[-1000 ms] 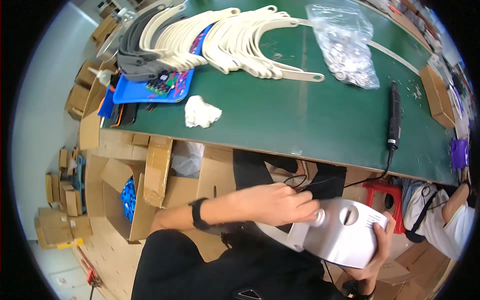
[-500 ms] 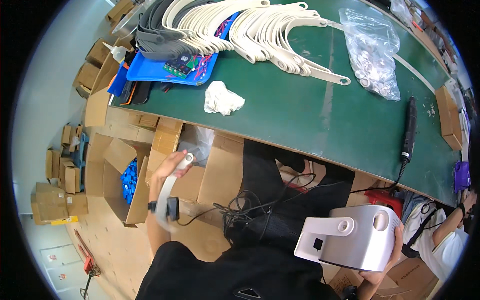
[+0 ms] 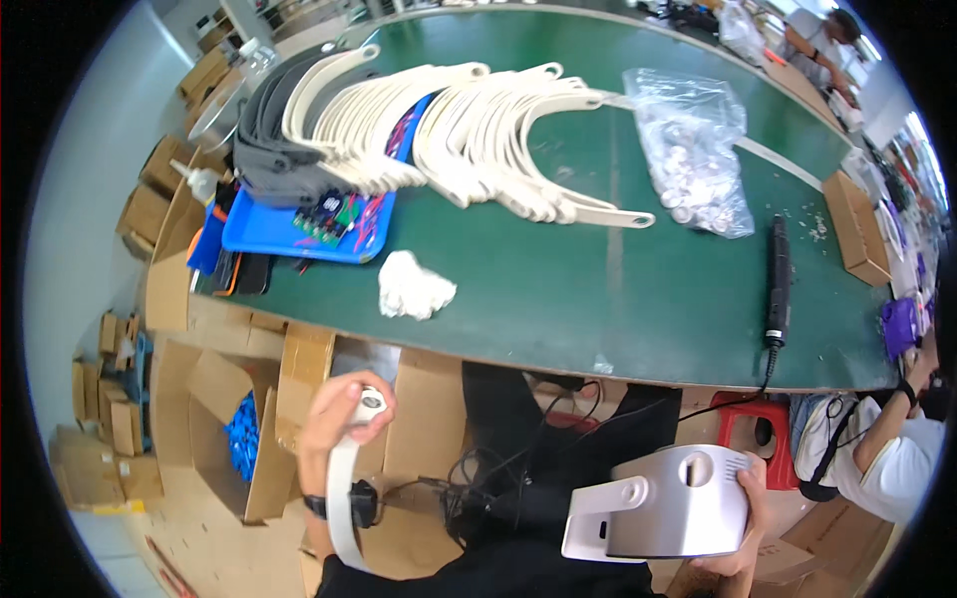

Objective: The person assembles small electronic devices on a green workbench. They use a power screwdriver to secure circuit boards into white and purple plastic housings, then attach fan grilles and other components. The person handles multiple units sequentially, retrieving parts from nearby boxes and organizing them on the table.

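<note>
Gripping a curved white handle (image 3: 340,498) by its ringed end in the left hand (image 3: 331,417), short of the bench (image 3: 518,289), probably to leave the length free; supporting a silver housing (image 3: 688,520) at its right side with the right hand (image 3: 755,520), apparently for steadiness.

The worktop (image 3: 518,309) is coloured green, crossed by a pale line (image 3: 615,289). On it, straps (image 3: 469,130) are seen in cream and dark grey, the tray (image 3: 289,239) in blue, the wad (image 3: 412,287) in white. In front of it, silver is shown by the casing (image 3: 688,516), off-white by the band (image 3: 340,498).
</note>
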Tool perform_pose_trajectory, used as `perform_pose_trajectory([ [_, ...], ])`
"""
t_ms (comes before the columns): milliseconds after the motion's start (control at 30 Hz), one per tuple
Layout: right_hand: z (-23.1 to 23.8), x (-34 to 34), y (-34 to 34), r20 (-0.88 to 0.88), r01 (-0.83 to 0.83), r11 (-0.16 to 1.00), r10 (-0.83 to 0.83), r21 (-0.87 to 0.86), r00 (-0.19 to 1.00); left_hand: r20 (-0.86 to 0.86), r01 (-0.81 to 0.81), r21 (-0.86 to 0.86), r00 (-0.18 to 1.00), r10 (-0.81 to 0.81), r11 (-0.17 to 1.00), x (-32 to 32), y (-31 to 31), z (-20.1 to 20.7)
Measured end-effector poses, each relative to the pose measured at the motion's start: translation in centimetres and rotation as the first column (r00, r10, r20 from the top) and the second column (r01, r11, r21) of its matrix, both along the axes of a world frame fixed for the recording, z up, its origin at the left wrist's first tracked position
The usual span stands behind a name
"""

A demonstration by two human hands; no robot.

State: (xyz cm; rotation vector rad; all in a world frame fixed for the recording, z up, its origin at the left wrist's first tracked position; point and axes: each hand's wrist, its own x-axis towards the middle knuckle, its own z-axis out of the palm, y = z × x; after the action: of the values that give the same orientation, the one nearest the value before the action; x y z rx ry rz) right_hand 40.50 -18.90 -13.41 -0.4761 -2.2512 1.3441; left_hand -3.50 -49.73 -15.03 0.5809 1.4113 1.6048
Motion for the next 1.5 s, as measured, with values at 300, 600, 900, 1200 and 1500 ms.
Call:
perform_pose_trajectory([
  [300,3.9,-5.3,0.0,-0.059,-0.083,0.996,0.083,-0.009,0.995,-0.332,0.376,0.217,0.896,-0.294,0.901,-8.6,32.9,17.0],
  [600,2.6,-0.1,-0.9,-0.051,0.016,1.0,-0.015,0.016,0.999,-0.095,0.409,-0.252,0.891,-0.443,0.877,-10.8,51.9,15.7],
  [900,1.3,1.3,-1.1,-0.083,0.086,0.996,-0.088,-0.034,0.993,-0.267,0.411,-0.407,0.8,-0.537,0.816,-11.7,51.4,18.4],
  [1200,-1.8,3.8,-0.9,-0.158,0.181,0.971,-0.206,-0.158,0.966,-0.909,-0.357,-0.35,0.354,-0.222,0.866,-25.1,42.5,14.1],
  [1500,-0.4,1.7,-0.4,-0.131,0.161,0.981,-0.174,-0.104,0.976,-0.905,-0.462,-0.313,-0.119,-0.408,0.83,-15.9,40.7,7.9],
])
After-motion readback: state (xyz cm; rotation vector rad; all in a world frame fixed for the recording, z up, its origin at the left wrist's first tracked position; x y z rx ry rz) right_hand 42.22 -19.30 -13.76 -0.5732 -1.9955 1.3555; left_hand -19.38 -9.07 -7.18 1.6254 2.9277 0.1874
